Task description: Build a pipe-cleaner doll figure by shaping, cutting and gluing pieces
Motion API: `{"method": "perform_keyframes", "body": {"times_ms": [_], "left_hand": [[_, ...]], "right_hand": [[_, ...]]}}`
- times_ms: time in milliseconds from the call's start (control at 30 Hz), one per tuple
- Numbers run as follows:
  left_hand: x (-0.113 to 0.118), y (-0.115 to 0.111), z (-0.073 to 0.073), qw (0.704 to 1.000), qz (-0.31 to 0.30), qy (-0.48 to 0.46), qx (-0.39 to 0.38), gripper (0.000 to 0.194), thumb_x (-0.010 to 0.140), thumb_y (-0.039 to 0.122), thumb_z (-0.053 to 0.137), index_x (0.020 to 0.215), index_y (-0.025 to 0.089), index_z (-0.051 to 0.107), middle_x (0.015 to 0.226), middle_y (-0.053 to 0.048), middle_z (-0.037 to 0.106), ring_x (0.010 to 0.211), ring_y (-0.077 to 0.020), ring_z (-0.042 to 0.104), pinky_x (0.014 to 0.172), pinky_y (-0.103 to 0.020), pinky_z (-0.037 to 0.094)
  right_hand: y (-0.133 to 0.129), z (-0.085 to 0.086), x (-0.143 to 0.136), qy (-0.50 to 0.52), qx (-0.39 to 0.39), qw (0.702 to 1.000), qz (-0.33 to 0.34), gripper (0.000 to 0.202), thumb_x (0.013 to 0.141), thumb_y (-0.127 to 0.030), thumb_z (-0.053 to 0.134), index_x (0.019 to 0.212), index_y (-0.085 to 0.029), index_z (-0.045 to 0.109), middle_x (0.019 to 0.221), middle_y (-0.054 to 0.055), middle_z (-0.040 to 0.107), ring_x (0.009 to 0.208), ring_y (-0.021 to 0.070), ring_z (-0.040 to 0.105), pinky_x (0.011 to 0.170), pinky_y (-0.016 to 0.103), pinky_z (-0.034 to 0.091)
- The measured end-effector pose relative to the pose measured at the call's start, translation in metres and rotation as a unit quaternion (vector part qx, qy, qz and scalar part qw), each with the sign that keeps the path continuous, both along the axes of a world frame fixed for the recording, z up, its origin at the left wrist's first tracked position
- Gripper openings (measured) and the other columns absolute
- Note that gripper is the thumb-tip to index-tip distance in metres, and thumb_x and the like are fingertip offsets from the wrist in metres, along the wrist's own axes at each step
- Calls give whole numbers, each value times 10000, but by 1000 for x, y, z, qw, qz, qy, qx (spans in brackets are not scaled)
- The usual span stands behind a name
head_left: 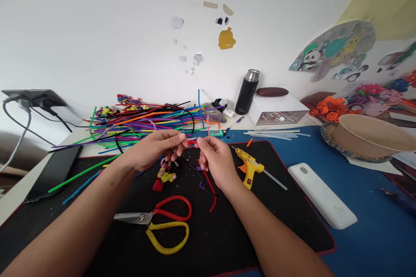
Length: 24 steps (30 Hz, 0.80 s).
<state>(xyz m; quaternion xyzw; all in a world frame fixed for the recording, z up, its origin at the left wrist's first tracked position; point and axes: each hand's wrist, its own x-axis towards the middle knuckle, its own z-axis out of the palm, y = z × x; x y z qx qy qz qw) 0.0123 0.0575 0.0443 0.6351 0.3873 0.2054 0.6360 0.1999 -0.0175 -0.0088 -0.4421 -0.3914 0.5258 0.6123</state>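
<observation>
Between my fingertips, above the black mat (221, 233), is a short red pipe cleaner (192, 142) with a pale pink piece against it. My left hand (164, 145) pinches its left end with thumb and forefinger. On the other side, the thumb and forefinger of my right hand (216, 158) are closed on the right end. Below the right hand a longer red pipe cleaner (210, 188) slants down; whether it joins the held piece I cannot tell. A small yellow, pink and red pipe-cleaner figure (165, 175) lies under my left hand.
Scissors (143, 217) with red and yellow handles lie open in front. A yellow glue gun (249, 166) rests right of my hands. Many coloured pipe cleaners (143, 121) are heaped at the back, near a black flask (247, 93). A white oblong device (321, 194) lies right.
</observation>
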Motion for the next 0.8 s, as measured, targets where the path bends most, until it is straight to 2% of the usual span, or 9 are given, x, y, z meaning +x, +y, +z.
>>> {"method": "perform_keyframes", "body": {"times_ms": [100, 200, 400, 567, 700, 800], "left_hand": [[0, -3, 3, 999, -36, 28, 22, 548, 884, 707, 759, 783, 175, 674, 660, 9, 612, 548, -115, 559, 481, -210, 416], [1, -6, 5, 997, -51, 44, 33, 503, 887, 673, 772, 815, 185, 672, 675, 16, 619, 550, -121, 576, 468, -209, 409], [1, -2, 0, 997, 10, 35, 68, 457, 874, 639, 788, 875, 196, 677, 681, 29, 626, 547, -121, 564, 490, -214, 423], [2, -1, -1, 981, 37, 52, 183, 423, 918, 611, 739, 897, 191, 704, 686, 38, 589, 575, -124, 527, 525, -226, 412], [6, -7, 3, 950, 41, 60, 302, 356, 945, 552, 709, 962, 196, 728, 822, -12, 722, 732, -171, 644, 659, -258, 486], [8, -11, 3, 920, 46, 112, 372, 318, 970, 512, 670, 1000, 205, 745, 829, -21, 769, 728, -184, 672, 657, -270, 478]], "right_hand": [[-1, 1, -1, -18, 12, 1000, -14, 425, 886, -605, 771, 789, -217, 631, 485, -95, 479, 386, 96, 476, 424, 219, 359], [-2, 3, -1, -35, 18, 999, -21, 434, 889, -620, 757, 789, -218, 628, 486, -94, 476, 385, 99, 474, 420, 224, 354], [-3, 4, -2, -44, 17, 999, -8, 413, 887, -611, 740, 801, -223, 629, 504, -92, 488, 389, 103, 472, 415, 230, 355], [-2, 1, -5, -60, 14, 998, 18, 395, 899, -597, 716, 848, -207, 678, 508, -82, 515, 394, 107, 478, 425, 235, 373], [-2, 2, -5, -47, 6, 999, 8, 394, 892, -599, 720, 848, -211, 665, 498, -86, 504, 393, 109, 480, 422, 232, 355], [-3, 4, -4, -39, 5, 999, 7, 393, 881, -602, 723, 837, -217, 657, 494, -86, 500, 395, 112, 479, 416, 233, 345]]}}
